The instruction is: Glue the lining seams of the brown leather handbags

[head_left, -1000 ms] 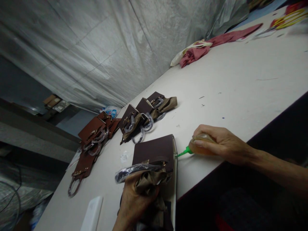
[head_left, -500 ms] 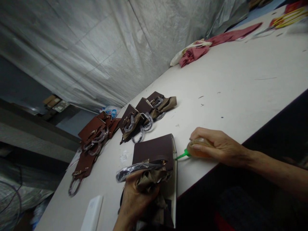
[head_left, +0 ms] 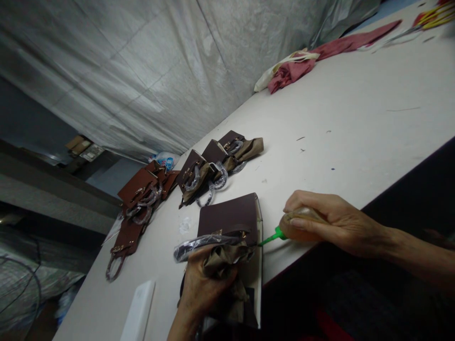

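A dark brown handbag (head_left: 227, 215) lies at the table's front edge, its plastic-wrapped handle (head_left: 199, 246) and bunched khaki lining toward me. My left hand (head_left: 208, 282) is closed around the lining (head_left: 227, 258) and holds the bag steady. My right hand (head_left: 327, 215) grips a squeeze bottle (head_left: 302, 226) of amber liquid. The bottle's green nozzle (head_left: 275, 235) points left, and its tip is at the pale open edge (head_left: 259, 265) along the bag's right side. Part of the bag is hidden behind my left hand.
Several dark brown bags (head_left: 213, 158) lie behind, with reddish-brown bags (head_left: 138, 189) to their left. A white block (head_left: 138, 310) rests at the front left. Farther back are pink cloth (head_left: 291, 73) and yellow-handled scissors (head_left: 433, 19). A plastic sheet (head_left: 159, 71) hangs behind the table.
The nozzle tip has slid down along the bag's side edge, toward me, with my right hand. My left hand keeps its hold on the lining. The view has shifted slightly.
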A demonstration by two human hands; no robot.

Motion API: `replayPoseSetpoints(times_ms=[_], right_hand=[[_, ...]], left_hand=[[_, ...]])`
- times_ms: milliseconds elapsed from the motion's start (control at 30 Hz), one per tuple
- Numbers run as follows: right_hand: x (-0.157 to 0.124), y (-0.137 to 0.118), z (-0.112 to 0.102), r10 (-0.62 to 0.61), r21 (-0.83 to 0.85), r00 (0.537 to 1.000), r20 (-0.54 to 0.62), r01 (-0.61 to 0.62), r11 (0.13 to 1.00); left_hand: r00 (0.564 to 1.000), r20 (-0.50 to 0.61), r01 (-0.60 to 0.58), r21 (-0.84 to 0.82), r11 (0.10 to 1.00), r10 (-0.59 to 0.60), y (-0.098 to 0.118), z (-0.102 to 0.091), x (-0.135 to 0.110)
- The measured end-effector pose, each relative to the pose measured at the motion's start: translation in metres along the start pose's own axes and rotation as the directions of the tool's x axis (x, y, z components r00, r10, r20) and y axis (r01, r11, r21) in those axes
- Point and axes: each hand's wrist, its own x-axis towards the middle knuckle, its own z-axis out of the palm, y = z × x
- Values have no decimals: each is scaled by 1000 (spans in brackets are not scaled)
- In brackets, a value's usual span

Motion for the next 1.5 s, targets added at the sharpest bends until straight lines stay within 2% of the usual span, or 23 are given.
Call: replayPoseSetpoints(times_ms=[67, 200, 333, 467, 600, 833, 967, 1067, 1233, 1367, 1500], right_hand=[[-1, -1, 0, -19, -40, 999, -41, 18, 999], [-1, 0, 2, -25, 3, 999, 39, 25, 1000], [-1, 0, 3, -66, -67, 997, -32, 64, 996], [-2, -3, 2, -58, -23, 998, 25, 59, 998], [-3, -3, 3, -81, -73, 995, -59, 76, 994], [-3, -2, 5, -62, -84, 998, -31, 59, 995], [-8, -10, 6, 13, 25, 998, 56, -15, 1000], [-13, -18, 8, 16, 84, 994, 111, -26, 996], [-19, -23, 11, -34, 14, 999, 14, 34, 999], [-25, -25, 10, 4, 119, 989, 150, -22, 993], [-28, -25, 10, -17, 25, 1000, 25, 16, 1000]], left_hand=[[1000, 6, 1, -13, 1000, -1, 0, 0, 0], [1000, -9, -5, -34, 999, 4, 2, 1, -1], [999, -23, -32, -13, 999, 32, 3, 2, -1], [1000, 0, -21, 18, 1000, 21, 1, 1, 0], [1000, 3, 11, 11, 1000, -11, -3, 1, 0], [1000, 4, -27, -27, 999, 27, -6, 1, -1], [999, 15, -48, -13, 999, 48, -7, 1, -1], [998, 25, -54, -13, 998, 54, -7, 2, -2], [998, 17, -54, -35, 998, 55, -7, 4, -1], [999, 15, -45, -23, 999, 46, -7, 4, -1], [999, 17, -46, -25, 999, 46, -4, 5, -2]])
